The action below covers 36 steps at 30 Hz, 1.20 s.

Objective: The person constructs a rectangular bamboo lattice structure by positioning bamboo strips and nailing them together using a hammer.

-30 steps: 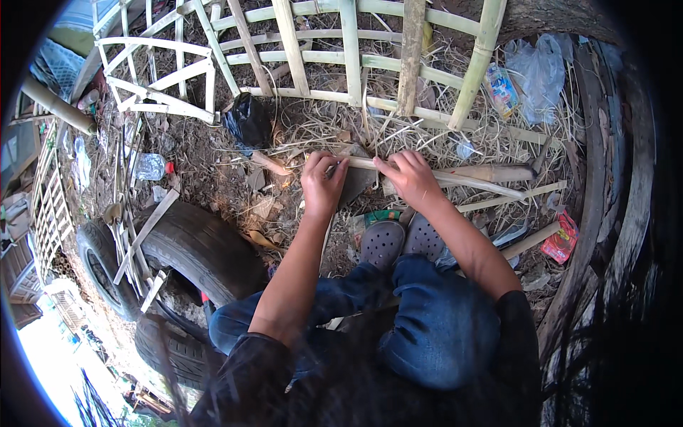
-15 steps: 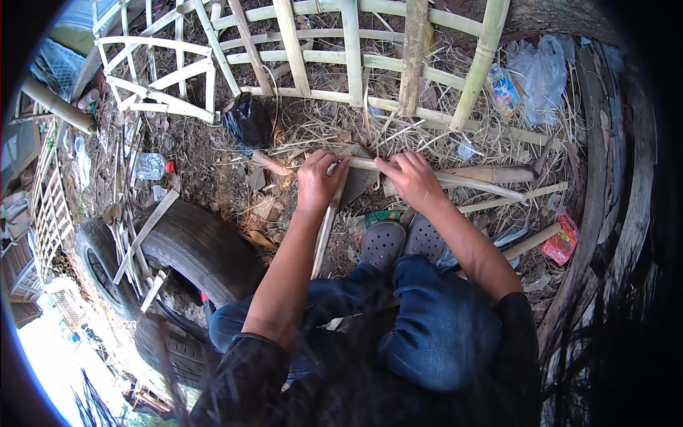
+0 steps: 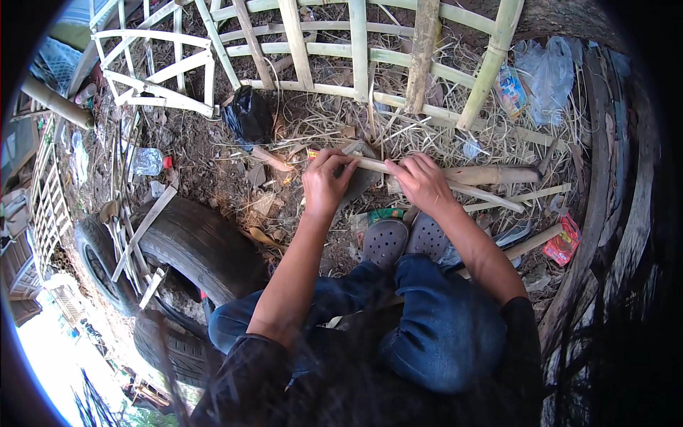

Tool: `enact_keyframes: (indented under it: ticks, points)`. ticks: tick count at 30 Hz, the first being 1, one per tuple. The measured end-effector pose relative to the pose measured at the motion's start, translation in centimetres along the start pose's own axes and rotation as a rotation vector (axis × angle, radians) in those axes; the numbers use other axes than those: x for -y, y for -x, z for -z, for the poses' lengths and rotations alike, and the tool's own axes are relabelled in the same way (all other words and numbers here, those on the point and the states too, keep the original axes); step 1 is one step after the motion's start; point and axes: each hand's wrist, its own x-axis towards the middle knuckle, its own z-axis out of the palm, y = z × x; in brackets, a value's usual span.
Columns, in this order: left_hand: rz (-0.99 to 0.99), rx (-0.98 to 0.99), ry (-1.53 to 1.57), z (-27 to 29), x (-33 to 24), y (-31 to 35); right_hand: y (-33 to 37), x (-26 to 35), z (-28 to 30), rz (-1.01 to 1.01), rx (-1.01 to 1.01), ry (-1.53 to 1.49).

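A thin pale bamboo strip (image 3: 372, 164) is pinched in both my hands. My left hand (image 3: 329, 183) closes on its left part, fingertips together, and my right hand (image 3: 422, 182) grips it farther right. Past my right hand a pale strip (image 3: 491, 198) slants down to the right; my fingers hide whether it is the same piece. Behind the hands lies a flat grey piece (image 3: 361, 181), stone or metal, I cannot tell which. A thick wooden rod (image 3: 494, 175) with a dark end lies to the right of my right hand.
A bamboo lattice (image 3: 359, 53) stands across the far side. Old tyres (image 3: 196, 242) with loose bamboo strips (image 3: 146, 233) are at the left. A black plastic bag (image 3: 247, 116), a clear bottle (image 3: 148, 161) and a red packet (image 3: 563, 240) lie on the littered ground. My grey clogs (image 3: 385, 242) are below my hands.
Both hands have shifted slightly right in the picture, still holding the strip. The pale strip that ran down beside my left forearm no longer shows. The slanting strip's right end sits slightly lower.
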Motion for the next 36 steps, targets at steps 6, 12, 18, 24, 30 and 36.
enact_keyframes:
  ticks: [6,12,18,24,30,36]
  points:
    - [0.057,0.013,0.006,0.3,-0.5,0.6,-0.5,-0.3,0.5,0.012,0.025,0.007]
    - [0.112,0.062,-0.17,0.4,-1.3,0.7,-0.5,-0.4,0.7,0.055,-0.007,0.032]
    - [0.122,0.029,-0.13,0.3,-1.1,1.2,-0.5,-0.2,0.7,0.075,-0.007,0.026]
    - [0.138,-0.007,-0.073,0.2,-1.1,1.4,-0.4,-1.0,1.0,0.061,-0.004,0.031]
    - [0.113,-0.036,-0.047,0.1,-0.8,1.5,-1.1,-1.1,1.3,0.092,0.006,0.035]
    - [0.097,-0.052,-0.045,0.1,-0.6,1.6,-1.1,-0.8,0.8,0.07,0.042,0.034]
